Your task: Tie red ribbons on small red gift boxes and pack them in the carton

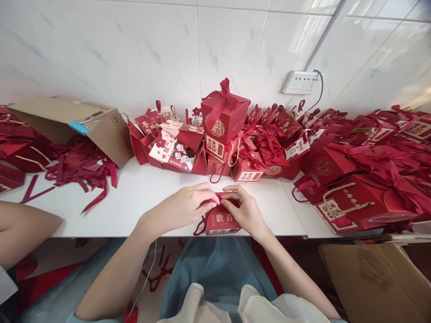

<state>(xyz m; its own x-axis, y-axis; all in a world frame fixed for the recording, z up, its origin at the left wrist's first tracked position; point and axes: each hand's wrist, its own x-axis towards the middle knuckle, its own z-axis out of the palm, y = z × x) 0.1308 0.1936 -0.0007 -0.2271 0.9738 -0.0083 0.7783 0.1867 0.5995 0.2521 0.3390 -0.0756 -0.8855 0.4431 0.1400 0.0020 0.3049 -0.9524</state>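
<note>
Presently, the small red gift box (222,222) stands at the near edge of the bench (134,197), directly beneath the fingers. The left hand (182,208) and right hand (245,211) meet over its top, and the fingers of both are pinched narrowly on its red ribbon (219,198). Beyond the fingers a taller ribboned box (224,114) rises among piled red boxes, and well to their left lie loose ribbons (84,168) and a cardboard carton (77,121).

On my feed, the left hand (183,207) and right hand (245,211) are bare, arms uncovered past the elbows. A blue-grey garment (215,269) covers the lap, with a white top (266,307) and a thin white cable (148,273).
</note>
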